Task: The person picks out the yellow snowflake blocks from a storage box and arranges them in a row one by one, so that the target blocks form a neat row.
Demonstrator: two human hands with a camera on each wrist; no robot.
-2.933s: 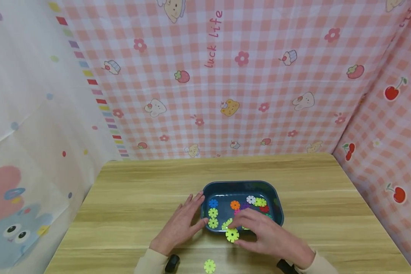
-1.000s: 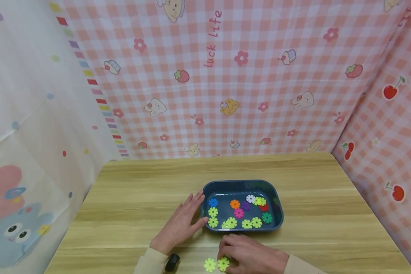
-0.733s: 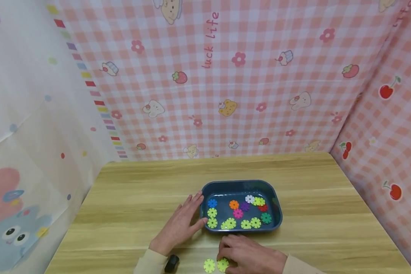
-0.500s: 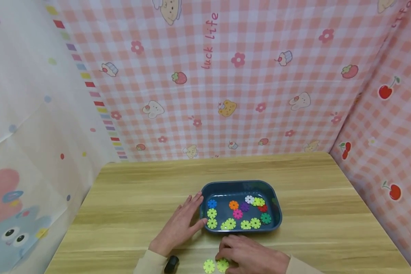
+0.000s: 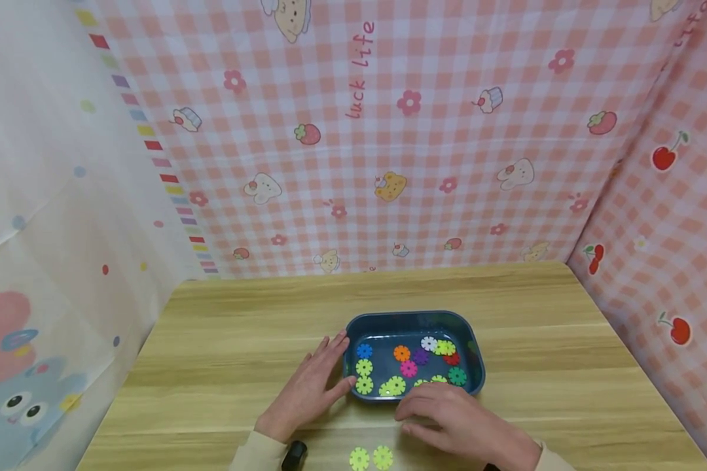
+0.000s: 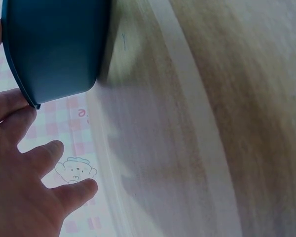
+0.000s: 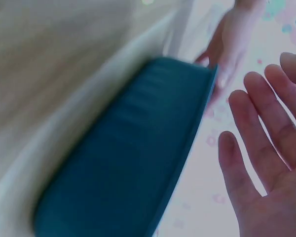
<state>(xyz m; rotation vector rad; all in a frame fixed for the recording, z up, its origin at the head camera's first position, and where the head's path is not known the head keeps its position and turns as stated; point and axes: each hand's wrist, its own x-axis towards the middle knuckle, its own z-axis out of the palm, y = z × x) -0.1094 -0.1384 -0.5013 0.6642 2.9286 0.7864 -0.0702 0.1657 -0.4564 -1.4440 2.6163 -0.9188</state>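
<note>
A dark blue tray (image 5: pixel 415 320) stands on the table with several snowflake building discs in it. My left hand (image 5: pixel 309 387) lies against the tray's left side, its fairly straight fingers touching the rim, as the left wrist view also shows. My right hand (image 5: pixel 456 418) is over the tray's near rim, fingers loosely extended and holding nothing; it hides part of two yellow-green discs there. In the right wrist view those fingers (image 7: pixel 251 113) are spread beside the tray wall (image 7: pixel 123 153). Two yellow-green snowflake discs, a left one (image 5: pixel 359 458) and a right one (image 5: pixel 383 457), lie side by side near the front.
In the tray are a blue disc (image 5: pixel 364 351), an orange disc (image 5: pixel 402 353), a pink disc (image 5: pixel 409 368), a green disc (image 5: pixel 457 376) and several more. A wooden table (image 5: pixel 241 340) lies under everything, with a checked cloth (image 5: pixel 353 150) behind it.
My right hand carried a yellow-green snowflake disc from the tray to the table, set it beside the other, let go and moved back up to the tray. My left hand stayed put.
</note>
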